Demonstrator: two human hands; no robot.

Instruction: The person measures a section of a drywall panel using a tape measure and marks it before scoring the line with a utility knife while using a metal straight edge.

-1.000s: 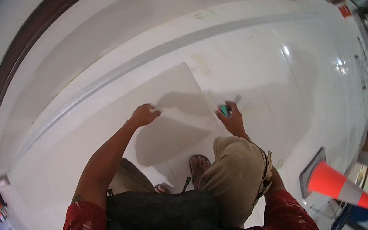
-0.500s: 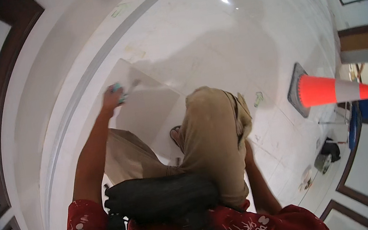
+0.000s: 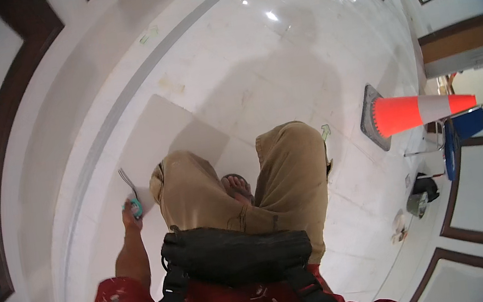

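In my left hand [image 3: 131, 221], beside my left knee and low over the pale floor, a teal tape measure [image 3: 136, 208] is gripped. Its grey wrist strap [image 3: 127, 180] trails from it toward the grey floor stripe. My fingers wrap round the case; no blade can be made out. My right hand is out of sight, and my right arm is hidden behind my body and leg. A sandalled foot [image 3: 238, 187] shows between my bent knees. Ahead of my left knee lies a grey rectangular tile or sheet [image 3: 160, 122] on the floor, partly in my shadow.
An orange traffic cone [image 3: 397, 115] on a dark base stands at the right. Beyond it are a blue folding chair [image 3: 459, 129], a black bag [image 3: 424, 188] and a grey container [image 3: 417, 205]. A wall with brown trim curves along the left. Green arrow markings [image 3: 326, 132] dot the floor.
My left hand has drawn back toward my body with the tape measure, away from the grey rectangle. My knees have spread and the view has shifted. My right forearm has left the view.
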